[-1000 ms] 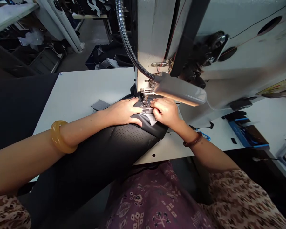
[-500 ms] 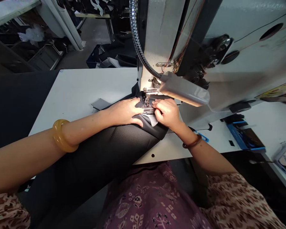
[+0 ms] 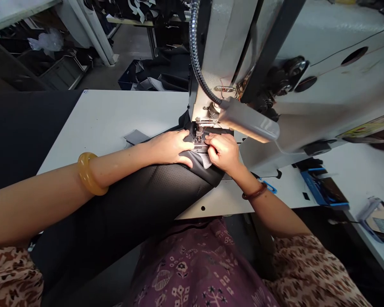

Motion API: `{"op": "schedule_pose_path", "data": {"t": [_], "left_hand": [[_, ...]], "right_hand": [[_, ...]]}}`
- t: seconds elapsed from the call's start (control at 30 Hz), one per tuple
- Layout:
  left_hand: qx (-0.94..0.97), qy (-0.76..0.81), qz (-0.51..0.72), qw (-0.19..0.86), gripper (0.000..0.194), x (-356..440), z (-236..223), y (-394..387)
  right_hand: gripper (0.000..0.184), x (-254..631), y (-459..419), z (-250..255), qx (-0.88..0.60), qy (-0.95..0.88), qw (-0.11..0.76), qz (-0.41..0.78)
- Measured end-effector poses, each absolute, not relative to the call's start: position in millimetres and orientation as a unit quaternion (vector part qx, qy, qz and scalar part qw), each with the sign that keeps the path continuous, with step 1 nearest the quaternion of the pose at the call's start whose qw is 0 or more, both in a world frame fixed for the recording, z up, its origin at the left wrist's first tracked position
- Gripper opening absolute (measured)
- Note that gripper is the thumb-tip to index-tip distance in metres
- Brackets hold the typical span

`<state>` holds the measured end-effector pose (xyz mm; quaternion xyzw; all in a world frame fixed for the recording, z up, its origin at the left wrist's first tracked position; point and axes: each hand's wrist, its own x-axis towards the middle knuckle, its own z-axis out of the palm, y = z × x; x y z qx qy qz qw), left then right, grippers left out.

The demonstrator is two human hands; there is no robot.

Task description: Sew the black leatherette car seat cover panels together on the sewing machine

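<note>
A black perforated leather piece runs from my lap up to the presser foot of a white industrial sewing machine. My left hand lies flat on the leather just left of the foot, fingers stretched out and pressing down. My right hand sits right of the foot, its fingers curled and pinching the leather's edge together with a small white label. A grey lamp head hangs over my right hand.
A grey fabric scrap lies on the white table left of my left hand. Blue-handled scissors lie beside my right wrist. A blue tray and a clear box sit at the right. Dark bins stand on the floor behind.
Both hands have stayed at the presser foot, holding the leather. The camera has shifted slightly, so the machine and hands sit a little further right in view.
</note>
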<state>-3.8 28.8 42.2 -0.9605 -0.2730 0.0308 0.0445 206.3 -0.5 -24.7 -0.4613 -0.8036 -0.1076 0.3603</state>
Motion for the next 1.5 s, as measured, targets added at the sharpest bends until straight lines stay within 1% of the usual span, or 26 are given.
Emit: {"op": "schedule_pose_path", "data": {"t": [0.23,0.37,0.47,0.53,0.57,0.63,0.67,0.73,0.8,0.87,0.9,0.97,1.0,1.03,1.1,1.13,1.2,1.27,1.3,1.37,1.43,1.5], "left_hand": [[-0.953,-0.298,0.050,0.035,0.054,-3,42,31],[-0.950,-0.308,0.044,0.033,0.051,2,49,23],[-0.944,-0.322,0.026,0.062,0.055,-6,46,-28],[-0.962,-0.266,0.026,0.055,0.066,-24,32,-78],[-0.972,-0.229,0.018,0.056,0.065,-36,20,-102],[-0.968,-0.221,0.015,0.114,0.053,-64,-4,-133],[-0.957,-0.251,0.013,0.144,0.059,-78,-14,-136],[-0.945,-0.281,0.031,0.162,0.079,-107,-27,-117],[-0.943,-0.295,0.059,0.144,0.093,-131,-28,-67],[-0.943,-0.302,0.041,0.136,0.098,-147,-23,-2],[-0.938,-0.314,0.022,0.148,0.098,-150,-20,32],[-0.927,-0.338,-0.009,0.165,0.092,-144,-15,93],[-0.916,-0.361,-0.045,0.168,0.088,-134,-14,118],[-0.906,-0.382,-0.080,0.165,0.083,-120,-13,139],[-0.873,-0.444,-0.142,0.147,0.071,-86,-11,164],[-0.856,-0.472,-0.163,0.130,0.065,-68,-9,169],[-0.854,-0.479,-0.183,0.092,0.052,-38,-3,161],[-0.871,-0.438,-0.219,0.042,0.039,-23,7,136],[-0.880,-0.408,-0.244,0.023,0.036,-22,13,119],[-0.903,-0.332,-0.270,0.021,0.034,-27,23,82],[-0.958,-0.219,-0.181,0.015,0.032,-34,30,47],[-0.988,-0.136,-0.066,0.006,0.034,-38,32,20]], "right_hand": [[0.023,208,0,-23,-0.444,-0.811,0.361,-0.120],[0.024,207,0,-22,-0.439,-0.822,0.341,-0.122],[0.025,211,-2,-18,-0.432,-0.837,0.315,-0.114],[0.026,217,-1,-11,-0.428,-0.850,0.287,-0.109],[0.028,221,0,-7,-0.428,-0.856,0.269,-0.110],[0.034,231,4,1,-0.427,-0.867,0.224,-0.124],[0.036,236,7,4,-0.426,-0.873,0.197,-0.132],[0.037,245,11,9,-0.419,-0.885,0.137,-0.152],[0.031,248,12,13,-0.411,-0.889,0.087,-0.183],[0.025,244,9,16,-0.403,-0.890,0.051,-0.207],[0.024,239,5,19,-0.400,-0.891,0.042,-0.211],[0.023,222,-4,26,-0.402,-0.896,0.037,-0.185],[0.023,212,-8,30,-0.408,-0.899,0.042,-0.150],[0.023,200,-12,35,-0.421,-0.901,0.046,-0.097],[0.023,177,-18,44,-0.460,-0.885,0.047,0.055],[0.024,167,-20,48,-0.482,-0.863,0.047,0.145],[0.021,151,-22,54,-0.510,-0.799,0.061,0.313],[0.015,145,-23,58,-0.509,-0.750,0.089,0.413],[0.017,145,-23,58,-0.500,-0.747,0.097,0.428],[0.026,152,-23,58,-0.478,-0.776,0.100,0.398],[0.031,162,-24,54,-0.443,-0.827,0.116,0.325],[0.032,171,-26,48,-0.396,-0.875,0.167,0.223]]}}
